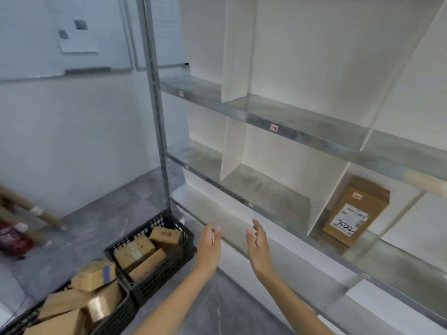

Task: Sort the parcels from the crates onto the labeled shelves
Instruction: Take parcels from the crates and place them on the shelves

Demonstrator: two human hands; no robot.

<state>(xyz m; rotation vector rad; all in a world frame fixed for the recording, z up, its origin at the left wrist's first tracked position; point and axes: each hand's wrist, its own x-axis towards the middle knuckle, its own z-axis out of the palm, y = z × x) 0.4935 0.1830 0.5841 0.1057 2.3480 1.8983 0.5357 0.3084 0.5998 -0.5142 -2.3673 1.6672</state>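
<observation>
Both of my hands are raised in front of the metal shelf unit [297, 134], palms facing each other and holding nothing. My left hand [210, 247] and my right hand [258, 247] have straight, relaxed fingers. One brown parcel [355, 211] with a white label lies in a right-hand compartment of the lower shelf. A black crate [167, 267] on the floor at lower left holds three brown parcels [145, 252]. A second crate [116, 317] nearer me is heaped with several cardboard parcels [94, 276].
White dividers split the shelves into compartments, each with a small red label [274, 127] on the front rail. A grey upright post [157, 117] stands at the unit's left end. Cardboard tubes [29, 209] and a red object [12, 238] lie by the left wall.
</observation>
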